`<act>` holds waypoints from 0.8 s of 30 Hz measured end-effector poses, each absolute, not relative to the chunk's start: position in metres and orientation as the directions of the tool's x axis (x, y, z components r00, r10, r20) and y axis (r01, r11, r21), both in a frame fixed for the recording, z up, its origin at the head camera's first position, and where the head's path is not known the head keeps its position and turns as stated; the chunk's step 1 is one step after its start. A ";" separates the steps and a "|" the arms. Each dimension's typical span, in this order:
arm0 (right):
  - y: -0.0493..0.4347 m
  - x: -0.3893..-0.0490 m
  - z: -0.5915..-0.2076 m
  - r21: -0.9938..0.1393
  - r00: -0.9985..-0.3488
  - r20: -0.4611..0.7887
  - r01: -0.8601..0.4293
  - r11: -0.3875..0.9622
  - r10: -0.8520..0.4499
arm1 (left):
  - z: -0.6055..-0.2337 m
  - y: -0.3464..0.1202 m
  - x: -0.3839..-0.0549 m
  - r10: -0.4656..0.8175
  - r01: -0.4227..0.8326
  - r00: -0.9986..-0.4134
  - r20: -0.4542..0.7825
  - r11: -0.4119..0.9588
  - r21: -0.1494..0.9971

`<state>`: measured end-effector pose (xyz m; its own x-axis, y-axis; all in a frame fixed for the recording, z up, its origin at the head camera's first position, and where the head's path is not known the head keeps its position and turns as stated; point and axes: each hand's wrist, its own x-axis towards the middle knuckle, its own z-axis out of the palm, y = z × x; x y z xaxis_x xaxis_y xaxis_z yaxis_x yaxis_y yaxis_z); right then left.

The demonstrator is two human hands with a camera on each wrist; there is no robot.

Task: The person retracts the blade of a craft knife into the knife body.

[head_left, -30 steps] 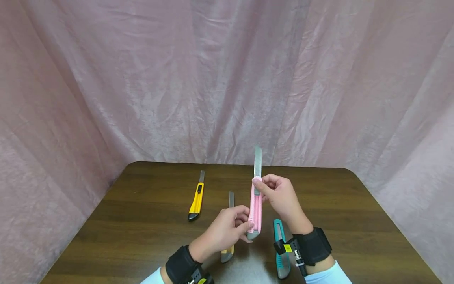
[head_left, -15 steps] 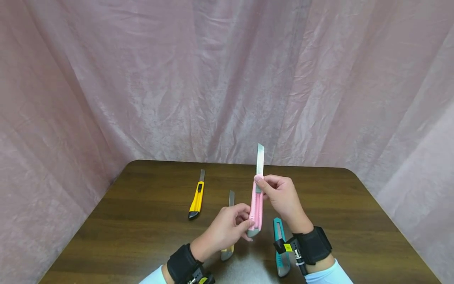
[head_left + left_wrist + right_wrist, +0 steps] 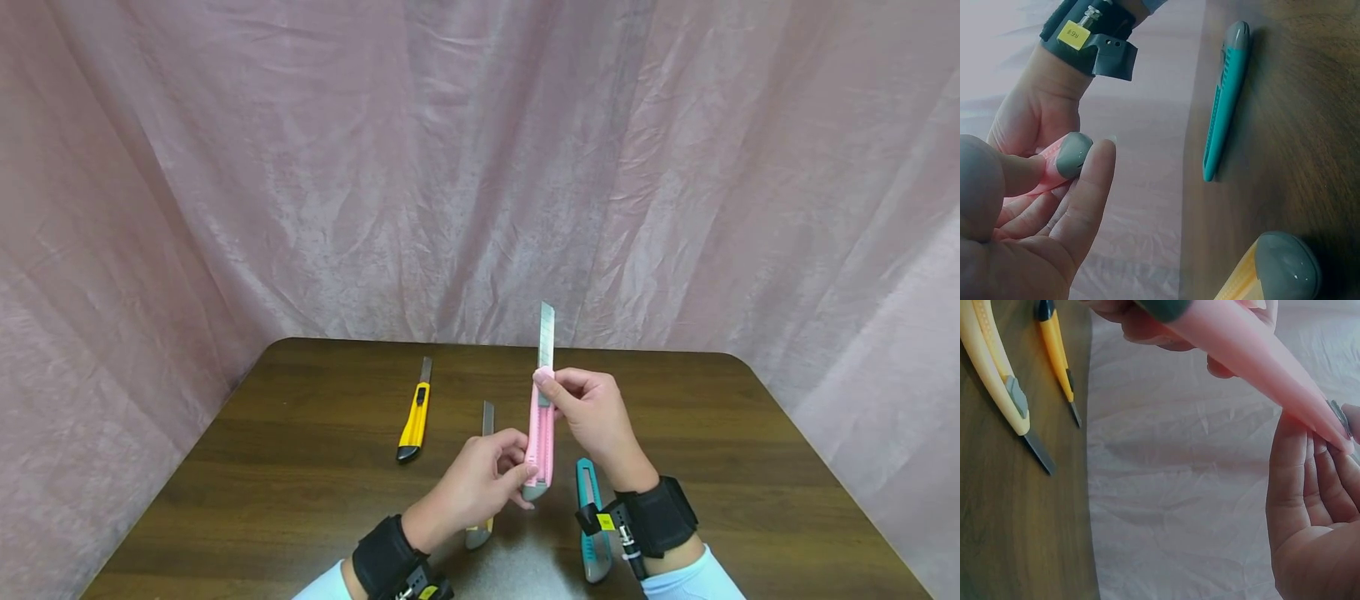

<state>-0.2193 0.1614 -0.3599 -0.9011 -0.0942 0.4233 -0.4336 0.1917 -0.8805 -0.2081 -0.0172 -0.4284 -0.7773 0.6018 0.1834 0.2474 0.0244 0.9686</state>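
Observation:
A pink utility knife [image 3: 542, 442] with a grey end cap is held up above the table, its long blade [image 3: 547, 333] extended and pointing away. My left hand [image 3: 480, 479] pinches the knife near its capped end, which also shows in the left wrist view as a grey cap [image 3: 1074, 155]. Higher up, my right hand [image 3: 596, 417] grips the blade end of the handle, thumb at the grey slider. In the right wrist view the pink handle [image 3: 1247, 356] runs between both hands, and the right fingers [image 3: 1319, 481] lie under it.
On the brown table [image 3: 322, 500] lie a yellow utility knife [image 3: 415, 423] and a pale yellow one [image 3: 488, 421], both with blades out; my left hand partly covers the latter. A teal utility knife [image 3: 589, 487] lies by my right wrist. A pink curtain [image 3: 375, 167] hangs behind.
The pink utility knife and both hands have shifted only very slightly in the head view. The holds on the knife and its extended blade look the same.

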 end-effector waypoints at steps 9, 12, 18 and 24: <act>0.159 -0.219 -0.360 -0.872 -0.899 0.429 -0.438 0.219 -0.090 | -0.429 -0.019 -0.208 0.599 0.239 -0.783 0.168 0.039 0.970; 0.159 -0.219 -0.361 -0.865 -0.894 0.438 -0.448 0.228 -0.092 | -0.429 -0.019 -0.208 0.598 0.244 -0.784 0.168 0.047 0.969; 0.159 -0.219 -0.360 -0.859 -0.886 0.453 -0.464 0.217 -0.102 | -0.430 -0.019 -0.209 0.599 0.261 -0.777 0.193 0.028 0.965; 0.159 -0.220 -0.363 -0.846 -0.873 0.476 -0.488 0.215 -0.109 | -0.432 -0.019 -0.210 0.597 0.295 -0.769 0.226 0.019 0.955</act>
<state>-0.2195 0.1587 -0.3627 -0.8728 -0.1090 0.4757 -0.4879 0.2150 -0.8460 -0.2097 -0.0193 -0.4322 -0.7695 0.5975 0.2257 0.2948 0.0188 0.9554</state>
